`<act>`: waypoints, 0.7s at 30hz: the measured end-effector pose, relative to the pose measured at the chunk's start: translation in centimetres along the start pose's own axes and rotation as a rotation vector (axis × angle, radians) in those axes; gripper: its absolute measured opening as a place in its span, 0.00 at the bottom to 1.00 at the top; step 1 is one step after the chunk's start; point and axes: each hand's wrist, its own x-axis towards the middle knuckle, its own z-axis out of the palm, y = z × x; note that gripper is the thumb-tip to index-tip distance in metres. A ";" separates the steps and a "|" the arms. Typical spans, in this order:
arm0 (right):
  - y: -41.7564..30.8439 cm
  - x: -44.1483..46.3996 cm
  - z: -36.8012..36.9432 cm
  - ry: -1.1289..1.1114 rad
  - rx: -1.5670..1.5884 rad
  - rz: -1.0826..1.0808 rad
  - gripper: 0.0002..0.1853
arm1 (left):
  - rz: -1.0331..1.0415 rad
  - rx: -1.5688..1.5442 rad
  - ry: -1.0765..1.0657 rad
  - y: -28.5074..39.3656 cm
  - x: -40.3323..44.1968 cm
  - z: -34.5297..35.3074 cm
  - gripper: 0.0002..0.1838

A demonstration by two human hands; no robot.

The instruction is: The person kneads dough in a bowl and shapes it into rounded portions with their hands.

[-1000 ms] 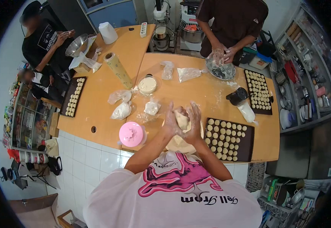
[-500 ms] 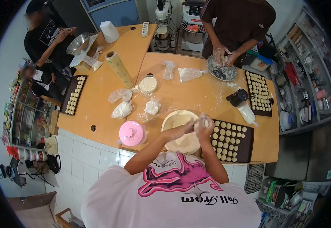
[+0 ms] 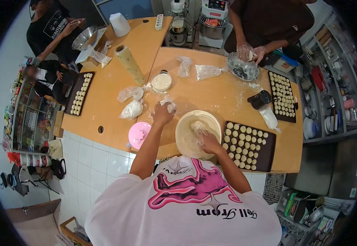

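My left hand reaches over a small white flour-dusted bag, its fingers stretched out and touching it; the palm hides part of the bag. My right hand is inside a large cream bowl, fingers apart at the edge of a lump of pale dough. To the right of the bowl lies a dark baking tray bearing rows of small round dough balls. A pink lidded container stands left of the bowl, beside my left forearm.
Beyond my left hand are a tub of white dough or cream, a flour bag and a roll of film. A dark cup stands right, near another filled tray. Across the table, a co-worker's hands work over a metal bowl.
My hands were together above the bowl's right rim, around some dough. Now they are apart: the left has moved to the white bag, the right down into the bowl.
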 end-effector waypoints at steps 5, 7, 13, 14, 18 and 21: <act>-1.1 0.4 -2.7 -0.255 0.018 0.256 0.31 | 0.171 0.151 -0.062 -3.0 2.4 3.6 0.25; -1.4 0.5 -2.7 -0.162 -0.052 0.202 0.31 | 0.146 0.163 -0.031 -2.5 2.0 3.6 0.26; 0.2 1.4 0.5 -0.122 -0.282 0.132 0.37 | 0.341 -0.411 0.394 -2.1 1.5 3.1 0.18; 0.4 1.8 0.1 -0.160 -0.276 0.155 0.38 | 0.388 -0.553 0.493 -1.3 0.8 1.9 0.16; -0.3 2.6 -1.6 -0.130 -0.202 0.146 0.37 | 0.284 -0.840 0.587 -0.4 0.3 -0.5 0.12; -1.3 3.2 -2.7 0.049 0.069 0.057 0.34 | 0.261 -0.863 0.644 -0.3 -0.5 -2.4 0.11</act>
